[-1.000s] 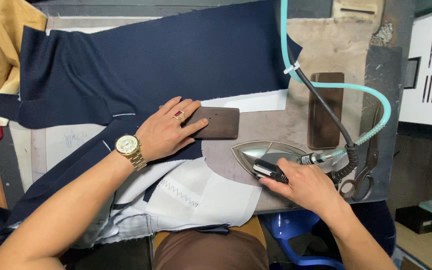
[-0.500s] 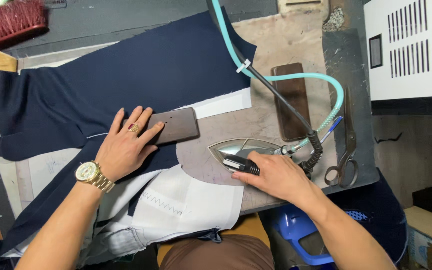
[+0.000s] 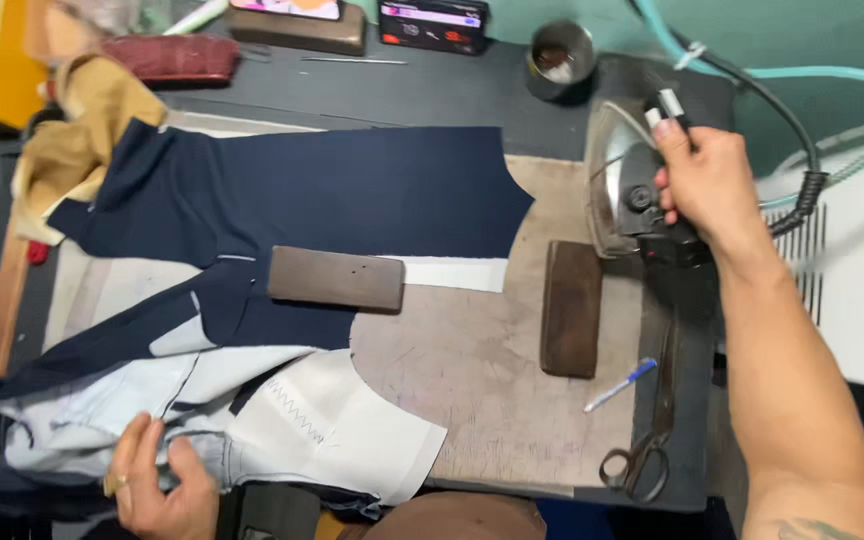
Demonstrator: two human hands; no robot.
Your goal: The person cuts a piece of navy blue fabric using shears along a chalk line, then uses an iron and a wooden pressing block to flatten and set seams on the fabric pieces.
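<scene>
On the pressing table: your navy garment panel lies spread flat, its pale lining turned out at the near edge.
Right hand: your right hand is wrapped tight around the handle of the steam iron, which is tipped up at the far right of the table, off the cloth and apart from it.
Left hand: your left hand is at the near left edge, fingers curled and pinching a fold of the pale lining.
Work done, as a judgement: the navy cloth looks smooth and flat, and a dark wooden block sits on its seam, so that stretch looks already pressed.
Work left, as a judgement: the lining by your left hand is bunched and creased; it looks unpressed.
Second block: another dark wooden block lies on bare padding, well apart from the cloth.
Small tools: a blue pen and black scissors lie near the right edge, by your forearm.
Hose: a teal hose and a black cord run from the iron off to the right.
Far edge, packages and labels: a flat dark rectangular box with a bright strip on its face, a brown block beside it, and a round metal tin; any print is too small to make out.
Left side: tan cloth is heaped beside the navy panel.
</scene>
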